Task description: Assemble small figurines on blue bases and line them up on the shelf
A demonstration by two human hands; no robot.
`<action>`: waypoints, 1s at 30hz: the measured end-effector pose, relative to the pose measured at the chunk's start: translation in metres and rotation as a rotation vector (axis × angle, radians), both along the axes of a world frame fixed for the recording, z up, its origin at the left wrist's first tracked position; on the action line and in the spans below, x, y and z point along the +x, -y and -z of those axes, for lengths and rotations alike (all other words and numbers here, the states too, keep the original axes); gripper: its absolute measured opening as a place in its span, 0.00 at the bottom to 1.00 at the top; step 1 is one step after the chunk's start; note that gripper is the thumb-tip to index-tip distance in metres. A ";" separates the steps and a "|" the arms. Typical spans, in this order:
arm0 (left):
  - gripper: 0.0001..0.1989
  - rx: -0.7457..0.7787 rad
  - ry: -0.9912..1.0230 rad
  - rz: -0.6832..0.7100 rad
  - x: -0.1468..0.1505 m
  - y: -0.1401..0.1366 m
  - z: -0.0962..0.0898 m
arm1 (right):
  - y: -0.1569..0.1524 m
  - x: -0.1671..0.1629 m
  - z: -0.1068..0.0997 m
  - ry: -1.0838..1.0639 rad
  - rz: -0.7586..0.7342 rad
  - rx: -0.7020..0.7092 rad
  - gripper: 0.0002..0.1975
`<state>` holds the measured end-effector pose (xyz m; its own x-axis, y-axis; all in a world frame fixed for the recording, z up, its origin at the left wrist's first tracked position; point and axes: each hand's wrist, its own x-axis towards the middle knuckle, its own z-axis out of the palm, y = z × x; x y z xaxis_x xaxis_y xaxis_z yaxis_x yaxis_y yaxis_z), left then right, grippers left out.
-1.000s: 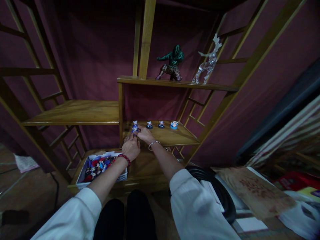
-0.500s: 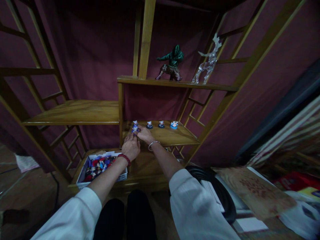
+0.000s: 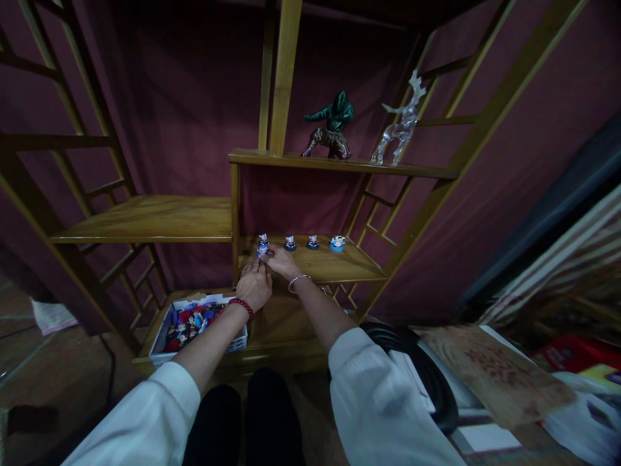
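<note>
A small purple figurine (image 3: 262,249) is held at the front left of the middle shelf (image 3: 339,265). My left hand (image 3: 254,285), with a red bead bracelet at the wrist, has its fingers closed on the figurine's lower part. From the right, my right hand (image 3: 282,261) grips the same figurine with thumb and fingers. Just behind it stands a small white-headed figurine (image 3: 263,238). Farther right along the shelf are two dark-based figurines, one (image 3: 290,243) and another (image 3: 313,243), then a figurine on a blue base (image 3: 337,243).
A white box (image 3: 160,355) of many small figurines sits on the bottom board to the left. Above are a green hooded statue (image 3: 334,123) and a clear deer (image 3: 400,129). A wooden upright (image 3: 235,223) borders the shelf. Black coiled hose (image 3: 436,395) lies to the right.
Both hands stay on the purple figurine, nearly unmoved. The view has shifted very slightly.
</note>
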<state>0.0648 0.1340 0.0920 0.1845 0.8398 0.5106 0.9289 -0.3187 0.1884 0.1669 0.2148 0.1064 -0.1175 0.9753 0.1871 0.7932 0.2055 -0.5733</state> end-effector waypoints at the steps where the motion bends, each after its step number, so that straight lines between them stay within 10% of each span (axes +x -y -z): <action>1: 0.18 -0.002 0.002 -0.001 0.000 0.000 0.000 | 0.001 0.002 -0.001 -0.034 -0.010 0.006 0.17; 30: 0.17 0.032 -0.051 0.006 0.001 0.003 0.001 | -0.009 0.064 0.012 0.110 0.120 0.105 0.17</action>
<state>0.0662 0.1312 0.0909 0.2160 0.8222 0.5267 0.9351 -0.3294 0.1307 0.2309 0.2234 0.0945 -0.0265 0.9593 0.2811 0.8724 0.1595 -0.4621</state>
